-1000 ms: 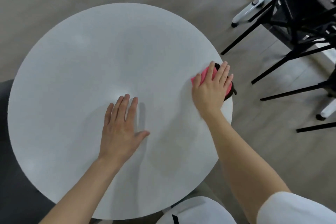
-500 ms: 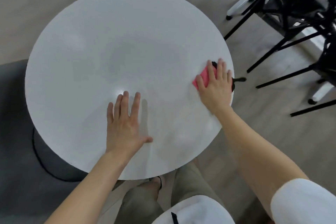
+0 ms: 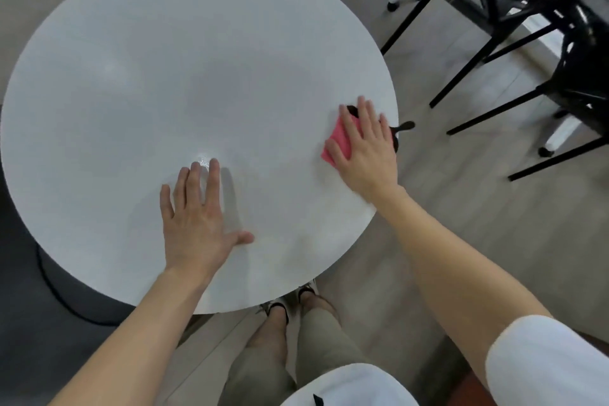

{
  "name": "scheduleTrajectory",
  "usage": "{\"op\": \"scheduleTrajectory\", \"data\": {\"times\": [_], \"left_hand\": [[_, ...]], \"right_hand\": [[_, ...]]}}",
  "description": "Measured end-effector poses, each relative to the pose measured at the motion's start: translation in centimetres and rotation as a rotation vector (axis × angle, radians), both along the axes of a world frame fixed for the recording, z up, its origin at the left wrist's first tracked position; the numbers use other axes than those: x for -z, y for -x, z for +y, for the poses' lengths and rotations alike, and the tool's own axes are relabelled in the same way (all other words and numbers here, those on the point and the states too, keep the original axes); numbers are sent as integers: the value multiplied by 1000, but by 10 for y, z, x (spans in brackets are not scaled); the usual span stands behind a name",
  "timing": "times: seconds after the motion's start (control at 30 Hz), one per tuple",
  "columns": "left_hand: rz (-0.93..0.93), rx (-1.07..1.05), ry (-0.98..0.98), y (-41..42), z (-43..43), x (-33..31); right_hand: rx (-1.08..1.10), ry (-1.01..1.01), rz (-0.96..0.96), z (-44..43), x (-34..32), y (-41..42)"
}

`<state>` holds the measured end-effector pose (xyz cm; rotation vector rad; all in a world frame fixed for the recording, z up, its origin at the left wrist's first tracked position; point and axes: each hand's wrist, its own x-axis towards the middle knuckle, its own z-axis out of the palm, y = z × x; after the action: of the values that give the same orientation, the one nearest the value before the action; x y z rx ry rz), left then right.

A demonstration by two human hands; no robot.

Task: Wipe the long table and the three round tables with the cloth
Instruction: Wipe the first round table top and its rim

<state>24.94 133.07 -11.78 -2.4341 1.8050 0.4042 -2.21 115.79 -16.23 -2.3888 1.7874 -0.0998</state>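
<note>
Over at the right rim of the round white desk [image 3: 164,59], my right hand [image 3: 365,155] has just dragged the folded pink cloth [image 3: 339,138] back in from the edge. A second ago my fingertips were hanging out past the rim. Now the whole hand sits just inside it, and only a dark tail of the cloth [image 3: 404,126] pokes out over the pale wood floor [image 3: 461,224]. My left hand [image 3: 194,221] hasn't budged. It's flat on the desk near the front-middle, fingers straight, thumb out, holding nothing, just bracing me.

My read: the right edge has had its pass and the stroke is turning back toward the centre. Honestly I can't tell by looking which bits are already done, since the top is the same matte white all over apart from a soft shadow and a small glint by my left fingertips. So I'd guess this desk is only partway wiped, and the other ones in the job aren't clearly in view.

As for where the cloth is, it's right under my right palm and fingers. They're straight and a little spread, pressing down rather than gripping. Pink shows on the thumb side, and a dark corner peeks out beyond my fingertips. It's well apart from my left hand, and the black metal chair legs [image 3: 468,76] off to the right are clear of my arm.
</note>
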Motion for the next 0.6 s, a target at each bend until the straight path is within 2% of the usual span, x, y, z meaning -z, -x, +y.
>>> {"op": "scheduleTrajectory", "data": {"times": [0.07,0.1,0.13,0.17,0.27,0.3,0.33,0.4,0.5,0.57,0.6], "left_hand": [[2,-10,-16,1,-2,-2],[4,-18,-18,0,-3,-3],[4,-29,-14,-1,-4,-4],[3,-37,-13,-1,-6,-5],[-10,-40,-7,0,-3,-8],[-18,-38,0,1,-3,-8],[-21,-25,-2,1,-2,-9],[-24,17,0,1,1,-8],[-47,78,40,-1,4,-11],[-12,137,80,-4,7,-13],[13,168,102,-7,12,-15]], "right_hand": [[359,78,-8,10,4,-8],[451,121,-32,21,6,-33],[423,132,-65,32,6,-63],[263,102,-101,45,4,-93],[-464,-36,-112,84,0,-128],[-581,-38,-116,82,0,-114],[-588,-34,-121,77,1,-95],[-418,-42,-81,68,2,-43],[40,-8,-43,64,0,19],[426,30,-47,70,0,1],[546,53,-47,76,-1,-27]]}}
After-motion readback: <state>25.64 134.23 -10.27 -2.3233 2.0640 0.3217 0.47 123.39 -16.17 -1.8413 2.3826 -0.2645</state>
